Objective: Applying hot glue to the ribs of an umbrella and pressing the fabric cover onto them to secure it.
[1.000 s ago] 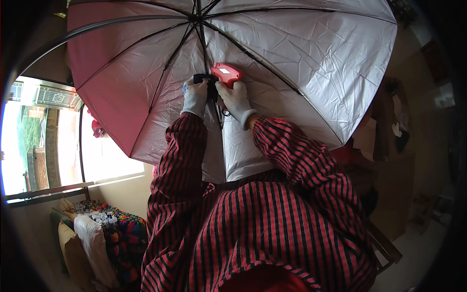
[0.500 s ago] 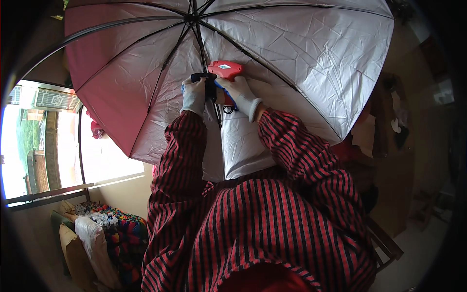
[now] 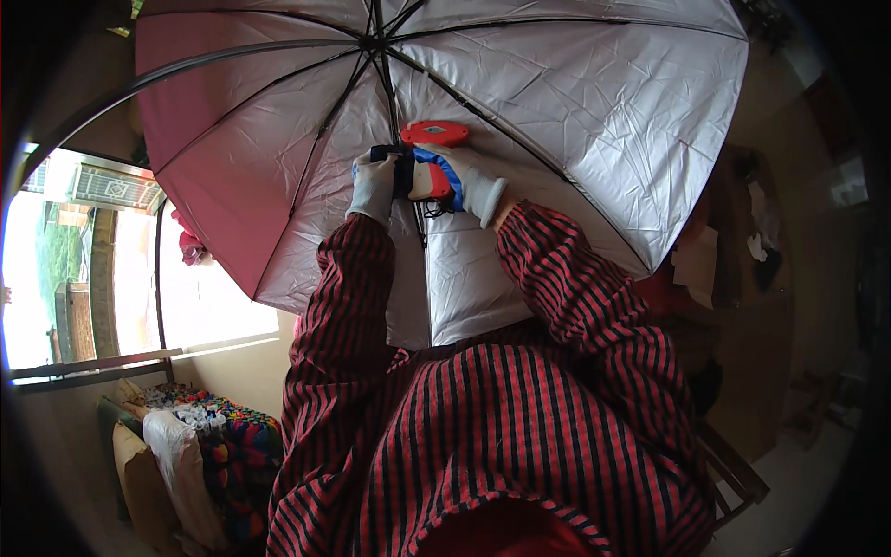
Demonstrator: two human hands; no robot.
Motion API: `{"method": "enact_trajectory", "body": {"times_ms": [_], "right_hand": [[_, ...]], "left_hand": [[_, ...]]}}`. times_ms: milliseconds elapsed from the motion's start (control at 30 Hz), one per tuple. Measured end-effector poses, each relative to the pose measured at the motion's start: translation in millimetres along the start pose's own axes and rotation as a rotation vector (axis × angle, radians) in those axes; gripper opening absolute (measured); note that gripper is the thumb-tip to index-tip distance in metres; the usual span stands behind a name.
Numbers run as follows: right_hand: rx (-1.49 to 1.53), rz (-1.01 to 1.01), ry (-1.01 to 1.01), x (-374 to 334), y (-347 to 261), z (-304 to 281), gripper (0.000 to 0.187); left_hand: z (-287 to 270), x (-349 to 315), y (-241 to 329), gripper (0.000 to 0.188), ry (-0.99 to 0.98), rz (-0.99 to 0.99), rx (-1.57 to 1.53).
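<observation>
The open umbrella (image 3: pixel 520 111) is held up toward twelve o'clock; its red handle (image 3: pixel 434 148) is gripped by the gloved right hand (image 3: pixel 464 181), its black shaft (image 3: pixel 401 167) by the left hand (image 3: pixel 374 186).

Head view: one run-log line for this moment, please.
left hand: grips black handle | right hand: holds red tool | umbrella: open

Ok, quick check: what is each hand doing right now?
Left hand: gloved, closed around the umbrella's dark handle.
Right hand: gloved, closed on a red handheld tool pressed against that handle.
</observation>
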State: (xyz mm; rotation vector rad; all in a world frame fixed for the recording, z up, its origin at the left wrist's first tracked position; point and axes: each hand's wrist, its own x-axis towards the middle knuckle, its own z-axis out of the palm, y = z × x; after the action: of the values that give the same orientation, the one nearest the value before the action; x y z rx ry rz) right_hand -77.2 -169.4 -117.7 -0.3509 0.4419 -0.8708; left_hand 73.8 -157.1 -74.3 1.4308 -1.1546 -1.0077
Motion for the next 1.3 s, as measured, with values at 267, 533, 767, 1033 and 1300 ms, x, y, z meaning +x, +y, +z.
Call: {"method": "enact_trajectory", "body": {"times_ms": [267, 533, 767, 1033, 1300], "right_hand": [[-0.296, 0.005, 0.123, -13.0, -24.6, 22.1, 0.031], [-0.519, -0.098, 0.378, -25.7, -28.0, 48.9, 0.034], [-0.223, -0.068, 0.047, -67.7, -12.4, 25.4, 0.032], [-0.422, -0.066, 0.560, -140.6, 89.8, 20.2, 0.036], [-0.534, -0.161, 0.684, -142.2, 120.3, 43.1, 0.039]], "left_hand": [[-5.5, 8.9, -9.2, 0.017, 0.023, 0.075, 0.280], [6.2, -2.9, 13.6, 0.018, 0.115, 0.083, 0.530], [-11.0, -19.3, 22.5, 0.024, -0.035, -0.058, 0.237], [-19.4, -71.5, 33.0, 0.024, -0.292, -0.424, 0.589], [-11.4, -75.8, 40.1, 0.033, -0.248, -0.197, 0.877]]}}
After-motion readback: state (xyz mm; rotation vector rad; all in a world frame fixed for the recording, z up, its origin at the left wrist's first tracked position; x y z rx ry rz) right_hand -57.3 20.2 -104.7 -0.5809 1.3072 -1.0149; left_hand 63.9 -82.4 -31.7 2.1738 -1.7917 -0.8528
